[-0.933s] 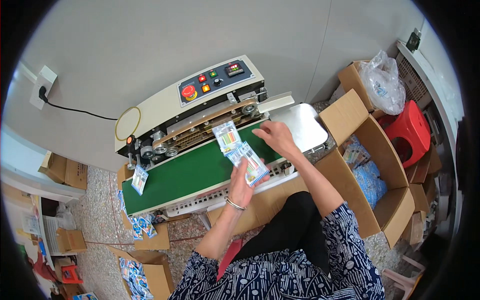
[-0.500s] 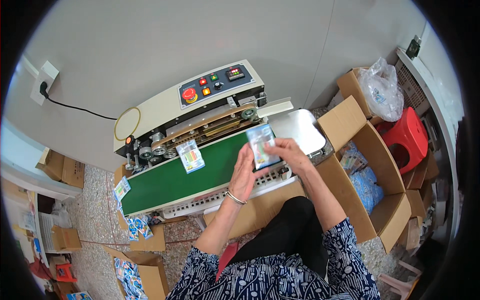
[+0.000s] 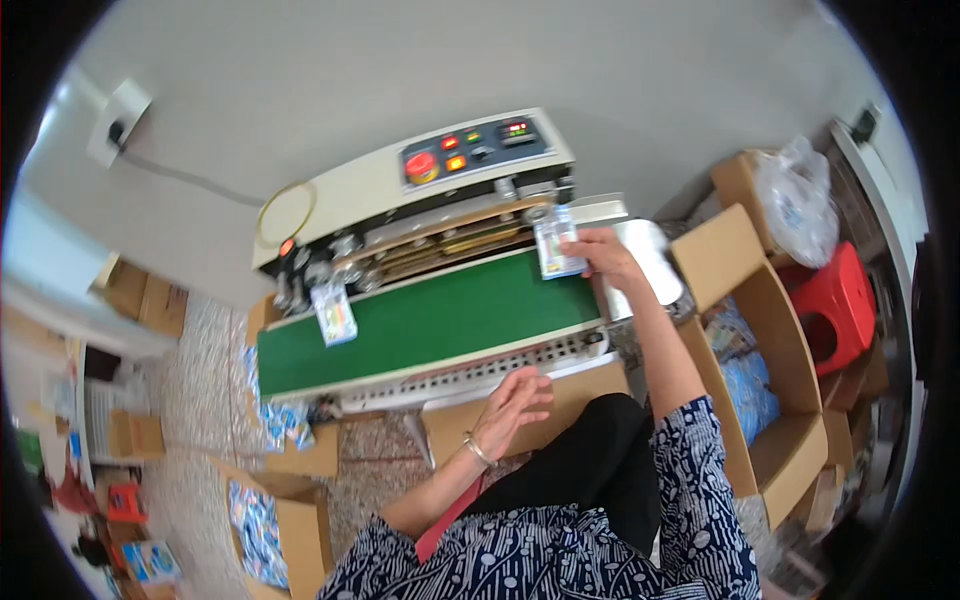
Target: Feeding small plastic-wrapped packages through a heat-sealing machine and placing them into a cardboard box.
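Right hand (image 3: 603, 254) pinches packet (image 3: 552, 238) at right end of green belt (image 3: 450, 318), top edge near machine (image 3: 350, 205) rollers. Left hand (image 3: 512, 408) empty, fingers loosely extended, before belt. Second packet (image 3: 334, 316) farther left on belt, tilted. Risk: crooked release could crease top edge; fingers straying rollerward could get pinched.

Shows light-grey wall (image 3: 650, 90) beyond the right hand (image 3: 608, 258), a white wall outlet (image 3: 107, 140) far to its left, speckled terrazzo floor (image 3: 200, 395) left of the left hand (image 3: 511, 408), and a red plastic stool (image 3: 850, 298) well to the right hand's right.
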`<state>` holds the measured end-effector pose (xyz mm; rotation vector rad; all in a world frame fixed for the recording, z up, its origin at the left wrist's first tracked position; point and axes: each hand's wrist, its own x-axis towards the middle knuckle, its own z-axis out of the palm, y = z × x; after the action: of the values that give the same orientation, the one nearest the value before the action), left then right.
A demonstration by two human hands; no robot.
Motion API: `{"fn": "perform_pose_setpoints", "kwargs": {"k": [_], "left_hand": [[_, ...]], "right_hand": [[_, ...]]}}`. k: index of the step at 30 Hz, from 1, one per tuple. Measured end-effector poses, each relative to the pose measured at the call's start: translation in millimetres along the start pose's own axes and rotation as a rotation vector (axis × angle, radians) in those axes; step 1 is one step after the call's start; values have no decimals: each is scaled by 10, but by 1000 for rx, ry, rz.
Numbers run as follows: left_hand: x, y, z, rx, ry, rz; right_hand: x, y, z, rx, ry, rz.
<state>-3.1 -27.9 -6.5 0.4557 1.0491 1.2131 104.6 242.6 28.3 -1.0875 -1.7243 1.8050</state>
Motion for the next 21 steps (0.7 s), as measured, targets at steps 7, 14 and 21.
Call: {"fn": "perform_pose_setpoints", "kwargs": {"k": [7, 14, 21], "left_hand": [[-509, -134, -544, 89, -35, -26], [-1524, -178, -1525, 80, 93, -34], [-2583, -298, -4202, 941, 1110, 603]], "right_hand": [[-37, -38, 814, -427, 110, -94], [-833, 16, 1545, -889, 449, -364], [-2332, 581, 1424, -664, 611, -290]]}}
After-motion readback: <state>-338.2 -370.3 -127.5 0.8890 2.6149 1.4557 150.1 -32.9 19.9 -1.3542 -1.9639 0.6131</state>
